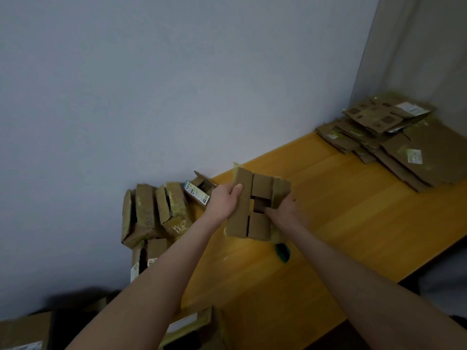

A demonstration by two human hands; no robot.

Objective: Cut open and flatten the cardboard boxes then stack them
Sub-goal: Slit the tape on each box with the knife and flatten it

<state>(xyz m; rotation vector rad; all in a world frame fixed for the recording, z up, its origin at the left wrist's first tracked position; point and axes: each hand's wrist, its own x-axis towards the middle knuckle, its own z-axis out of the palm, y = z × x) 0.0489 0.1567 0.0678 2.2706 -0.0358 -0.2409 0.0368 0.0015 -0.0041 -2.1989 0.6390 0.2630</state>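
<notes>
My left hand grips the cardboard box by its left panel; my right hand pinches the right flap. I'd pull outward and press the creases flat.

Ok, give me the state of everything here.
box: opened, part flattened, held over the table.
left grip: holds the box's left panel.
right grip: holds its right side.
stack: flattened, piled far right.
other boxes: unflattened, heaped left.
green object: lying on table.

One opened box and one green tool show. One flattened stack lies at two o'clock, perhaps seven uncut boxes at eight.
</notes>
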